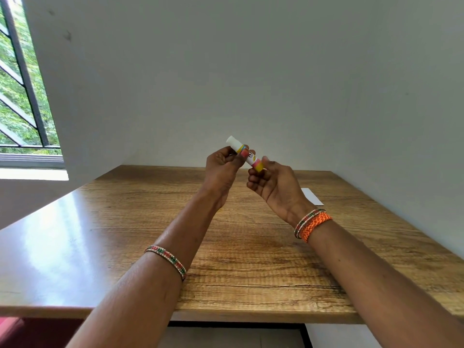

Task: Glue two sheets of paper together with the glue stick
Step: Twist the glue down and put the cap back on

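Note:
I hold a glue stick (247,154) up above the far middle of the wooden table (125,222). It is white with a yellow and pink label, and its white capped end points up to the left. My left hand (223,172) grips it near that upper end. My right hand (273,187) pinches its yellow lower end between thumb and fingers. A white sheet of paper (312,195) lies flat on the table behind my right wrist, partly hidden by the hand. I cannot tell whether it is one sheet or two.
A white wall rises right behind and to the right of the table. A barred window (22,96) is at the left. The table's front edge runs near the bottom of the view, with a dark red surface (30,332) below at left.

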Motion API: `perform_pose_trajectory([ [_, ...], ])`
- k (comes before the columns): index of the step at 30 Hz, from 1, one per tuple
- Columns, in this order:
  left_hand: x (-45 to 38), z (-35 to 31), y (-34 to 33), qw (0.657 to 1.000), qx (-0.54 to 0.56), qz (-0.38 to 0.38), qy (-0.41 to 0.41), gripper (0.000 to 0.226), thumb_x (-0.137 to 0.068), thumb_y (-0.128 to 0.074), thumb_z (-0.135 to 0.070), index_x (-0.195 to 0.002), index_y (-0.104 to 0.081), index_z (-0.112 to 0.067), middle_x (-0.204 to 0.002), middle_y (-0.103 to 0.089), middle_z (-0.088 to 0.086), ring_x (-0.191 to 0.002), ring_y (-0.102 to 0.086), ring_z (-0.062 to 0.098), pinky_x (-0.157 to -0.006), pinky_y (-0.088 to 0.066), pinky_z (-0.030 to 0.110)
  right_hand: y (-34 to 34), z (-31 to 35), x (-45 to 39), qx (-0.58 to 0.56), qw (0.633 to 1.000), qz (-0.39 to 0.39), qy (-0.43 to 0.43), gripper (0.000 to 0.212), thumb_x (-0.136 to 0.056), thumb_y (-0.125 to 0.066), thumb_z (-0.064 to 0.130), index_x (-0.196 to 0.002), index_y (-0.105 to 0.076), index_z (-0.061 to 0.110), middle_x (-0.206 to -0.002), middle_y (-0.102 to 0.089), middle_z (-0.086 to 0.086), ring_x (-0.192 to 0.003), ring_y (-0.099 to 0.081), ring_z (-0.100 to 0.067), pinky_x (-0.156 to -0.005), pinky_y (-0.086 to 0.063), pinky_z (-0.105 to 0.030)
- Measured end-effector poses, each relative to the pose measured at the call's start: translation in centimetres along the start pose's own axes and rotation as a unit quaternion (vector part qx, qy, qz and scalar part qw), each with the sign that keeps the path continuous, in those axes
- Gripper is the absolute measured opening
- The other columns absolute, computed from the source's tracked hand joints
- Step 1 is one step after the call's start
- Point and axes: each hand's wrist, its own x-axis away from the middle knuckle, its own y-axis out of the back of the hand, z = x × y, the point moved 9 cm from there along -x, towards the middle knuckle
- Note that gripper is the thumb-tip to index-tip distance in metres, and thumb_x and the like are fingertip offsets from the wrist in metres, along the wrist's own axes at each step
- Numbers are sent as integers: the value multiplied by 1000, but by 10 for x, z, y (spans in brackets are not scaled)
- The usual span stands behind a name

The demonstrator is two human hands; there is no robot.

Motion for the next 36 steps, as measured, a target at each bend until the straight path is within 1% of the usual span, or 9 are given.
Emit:
perform_pose_trajectory([
  [4, 2, -4, 0, 999, -25, -15, -29, 8, -83, -66, -14, -90, -67, -9, -86, -72, 0, -82, -67, -3, -74, -47, 7, 1, -5, -2, -15, 1000, -2, -26, 26, -98, -43, 29, -95, -54, 5, -63, -55, -6, -51, -52, -12, -49, -50, -22],
  [11, 3, -6, 13, 995, -11, -100, -18, 23, -76, -74, -16, -91, -69, 0, -70, -69, -3, -61, -63, -10, -55, -43, 1, 0, 14, 0, 119, 988, -17, 95, 16, -86, -59, -2, -86, -52, 12, -85, -65, -10, -70, -63, -10, -62, -49, -25],
  [15, 4, -4, 15, 994, -16, -108, -13, 30, -75, -75, -18, -96, -67, 3, -74, -68, -1, -60, -63, -11, -54, -42, -1, -3, -1, 1, 36, 999, -3, 15, 4, -94, -51, 13, -92, -53, 10, -78, -62, -9, -62, -56, -13, -59, -50, -25],
  [18, 3, -4, 16, 995, -15, -100, -11, 30, -77, -73, -16, -99, -67, 3, -79, -69, 0, -64, -63, -11, -57, -42, -2, -3, -10, 1, 17, 999, 5, -30, 23, -97, -45, 29, -98, -53, 7, -67, -58, -6, -57, -55, -13, -53, -52, -23],
  [22, 3, -4, 14, 996, -16, -91, -11, 27, -78, -72, -17, -97, -68, 1, -79, -69, -1, -65, -63, -12, -57, -42, -1, -2, 3, 2, 45, 998, -12, 34, 2, -92, -53, 9, -93, -52, 9, -74, -60, -10, -63, -56, -14, -55, -53, -22],
  [26, 4, -5, 12, 995, -11, -94, -9, 27, -79, -71, -17, -98, -68, 1, -76, -68, -3, -62, -62, -12, -56, -43, -1, 1, 12, 1, 89, 992, -22, 86, 21, -85, -58, -5, -89, -51, 14, -91, -64, -14, -81, -63, -17, -62, -51, -25],
  [29, 3, -4, 14, 995, -9, -101, -6, 26, -79, -71, -18, -97, -68, 1, -73, -67, -4, -60, -61, -13, -55, -42, -2, -7, 0, 2, -5, 1000, 12, 10, 6, -92, -54, 10, -98, -52, 9, -85, -63, -14, -69, -61, -17, -58, -54, -25],
  [31, 3, -2, 13, 995, -10, -97, 2, 27, -80, -70, -19, -98, -68, 1, -72, -67, -5, -60, -61, -13, -55, -40, -3, -10, -6, 4, -26, 999, 23, -27, 24, -95, -49, 26, -105, -51, 5, -75, -62, -12, -58, -62, -14, -54, -55, -24],
  [36, 5, -3, 10, 995, -10, -97, -2, 20, -80, -70, -23, -89, -68, -5, -57, -66, -14, -59, -60, -14, -55, -40, -3, -4, 14, 3, 85, 993, -11, 84, 12, -89, -58, 4, -89, -49, 11, -74, -62, -11, -58, -59, -12, -56, -54, -25],
])
